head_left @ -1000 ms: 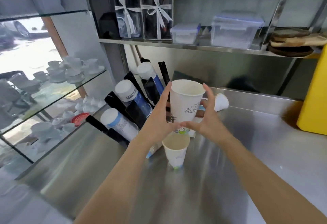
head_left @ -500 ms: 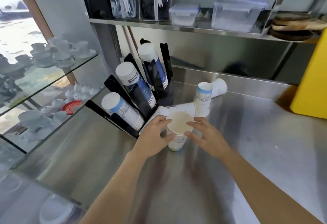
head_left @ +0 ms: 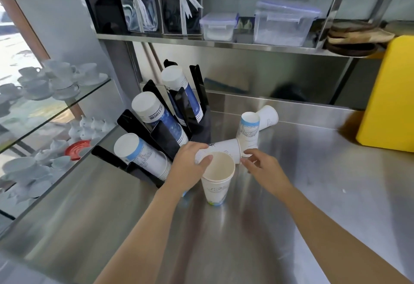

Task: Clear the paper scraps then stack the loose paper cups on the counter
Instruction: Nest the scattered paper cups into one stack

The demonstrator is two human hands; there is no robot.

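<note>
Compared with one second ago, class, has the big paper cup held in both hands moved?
Yes. The big paper cup went down from mid-air, level with the black cup rack, into the smaller cup on the counter.

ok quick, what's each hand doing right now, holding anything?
Left hand: thumb on the rim of the upright cup, steadying it.
Right hand: open, empty, reaching toward the lying cup.

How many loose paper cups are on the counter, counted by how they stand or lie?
Upright nested stack under the hands: 1 stack; number of cups in it cannot be told
Upside-down cup: 1
Cups lying on their side: 2
Total: 4 items
</note>
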